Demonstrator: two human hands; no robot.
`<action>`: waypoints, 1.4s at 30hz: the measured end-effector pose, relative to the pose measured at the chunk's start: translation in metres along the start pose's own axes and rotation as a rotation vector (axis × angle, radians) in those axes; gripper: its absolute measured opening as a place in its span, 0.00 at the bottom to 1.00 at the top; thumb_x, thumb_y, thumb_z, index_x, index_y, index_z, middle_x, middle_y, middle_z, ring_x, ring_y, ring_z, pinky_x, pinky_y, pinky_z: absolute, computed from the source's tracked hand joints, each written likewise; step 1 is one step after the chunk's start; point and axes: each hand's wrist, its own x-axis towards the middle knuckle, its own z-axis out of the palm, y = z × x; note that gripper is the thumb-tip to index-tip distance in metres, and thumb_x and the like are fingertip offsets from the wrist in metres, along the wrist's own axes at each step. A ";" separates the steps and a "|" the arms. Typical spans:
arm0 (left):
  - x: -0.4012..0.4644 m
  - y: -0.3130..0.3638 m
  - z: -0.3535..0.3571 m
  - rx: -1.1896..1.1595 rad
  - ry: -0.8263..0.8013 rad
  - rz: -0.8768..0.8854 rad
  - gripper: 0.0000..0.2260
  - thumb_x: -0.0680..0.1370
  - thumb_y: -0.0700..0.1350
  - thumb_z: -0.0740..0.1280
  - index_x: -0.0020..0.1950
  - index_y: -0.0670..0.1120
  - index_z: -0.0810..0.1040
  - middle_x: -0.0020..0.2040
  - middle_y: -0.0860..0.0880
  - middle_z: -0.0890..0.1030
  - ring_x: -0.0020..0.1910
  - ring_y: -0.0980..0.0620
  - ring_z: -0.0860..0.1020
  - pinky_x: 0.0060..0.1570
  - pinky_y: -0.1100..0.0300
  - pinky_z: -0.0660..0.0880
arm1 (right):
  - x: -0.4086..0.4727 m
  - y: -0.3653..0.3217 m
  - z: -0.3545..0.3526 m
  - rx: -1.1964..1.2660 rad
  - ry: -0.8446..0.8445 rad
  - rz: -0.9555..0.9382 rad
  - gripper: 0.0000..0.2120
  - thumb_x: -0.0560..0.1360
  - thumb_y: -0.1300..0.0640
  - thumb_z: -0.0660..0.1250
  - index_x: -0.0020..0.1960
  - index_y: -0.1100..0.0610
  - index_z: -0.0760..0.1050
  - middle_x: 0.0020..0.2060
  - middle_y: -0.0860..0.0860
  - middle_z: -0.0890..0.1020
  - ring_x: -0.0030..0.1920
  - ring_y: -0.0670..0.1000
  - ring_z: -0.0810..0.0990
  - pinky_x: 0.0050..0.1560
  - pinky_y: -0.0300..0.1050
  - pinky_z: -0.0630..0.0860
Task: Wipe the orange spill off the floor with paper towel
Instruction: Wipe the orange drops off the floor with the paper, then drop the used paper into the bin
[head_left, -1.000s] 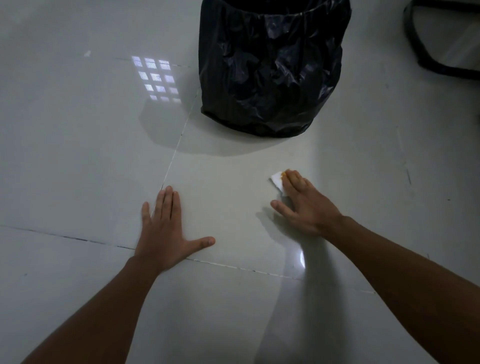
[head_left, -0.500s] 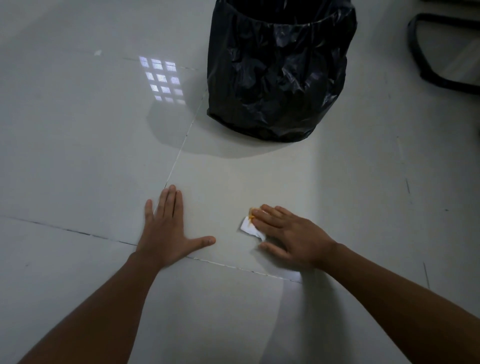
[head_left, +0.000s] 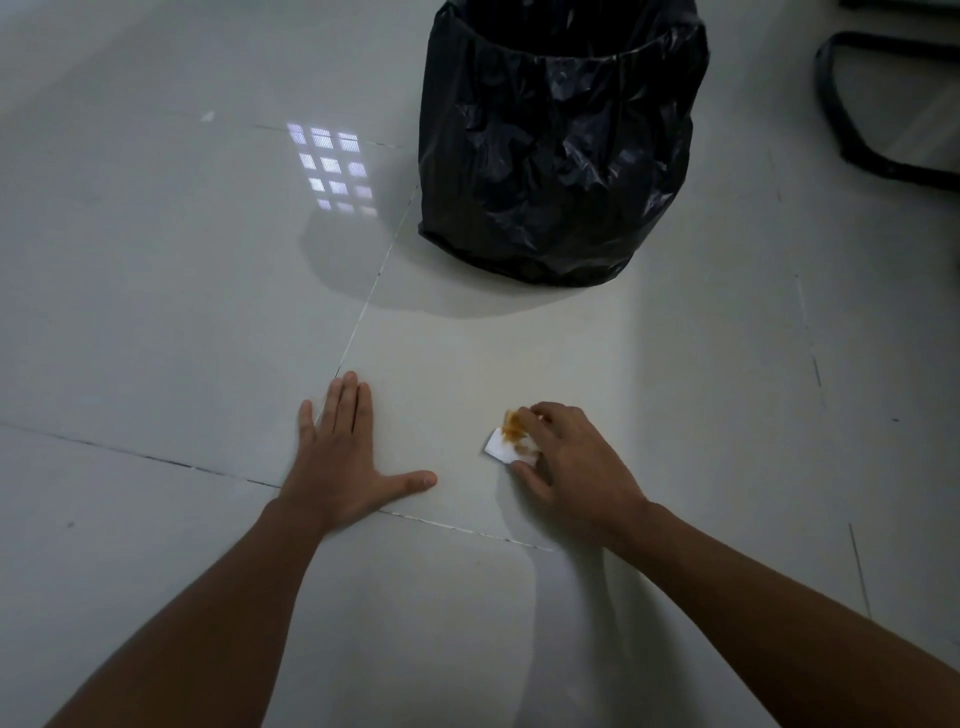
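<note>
A small wad of white paper towel (head_left: 506, 442), stained orange on its upper side, lies on the pale tiled floor (head_left: 208, 312). My right hand (head_left: 569, 460) curls its fingers and thumb round the wad and holds it against the tile. My left hand (head_left: 345, 447) lies flat on the floor to the left, fingers straight and thumb spread, about a hand's width from the towel. No orange liquid shows on the tiles around the wad.
A bin lined with a black plastic bag (head_left: 561, 150) stands on the floor beyond my hands. A black curved frame (head_left: 852, 130) sits at the far right. Dark grout lines cross the tiles; a window reflection (head_left: 332, 169) shines at left.
My right hand has slid the towel from up near the bin toward me and leftward, and its fingers have curled round the wad. My left hand has stayed flat in place.
</note>
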 end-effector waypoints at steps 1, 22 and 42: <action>-0.001 0.001 0.000 -0.005 -0.003 -0.002 0.66 0.58 0.87 0.44 0.82 0.43 0.38 0.83 0.45 0.35 0.80 0.51 0.31 0.79 0.40 0.37 | -0.001 -0.001 0.003 0.012 -0.005 0.017 0.23 0.77 0.48 0.66 0.70 0.55 0.72 0.63 0.52 0.76 0.62 0.54 0.72 0.58 0.46 0.74; 0.017 0.085 -0.093 0.020 -0.009 0.070 0.26 0.81 0.65 0.56 0.72 0.49 0.70 0.70 0.50 0.74 0.66 0.47 0.76 0.61 0.50 0.72 | 0.047 0.015 -0.096 0.158 -0.246 0.223 0.10 0.77 0.59 0.67 0.56 0.56 0.83 0.51 0.53 0.83 0.47 0.51 0.79 0.48 0.44 0.77; 0.206 0.170 -0.306 -0.107 0.378 0.387 0.29 0.82 0.60 0.59 0.77 0.43 0.66 0.77 0.45 0.65 0.79 0.45 0.59 0.75 0.47 0.63 | 0.216 0.019 -0.292 0.182 0.412 0.393 0.09 0.77 0.59 0.68 0.56 0.57 0.82 0.50 0.53 0.83 0.46 0.53 0.81 0.41 0.40 0.74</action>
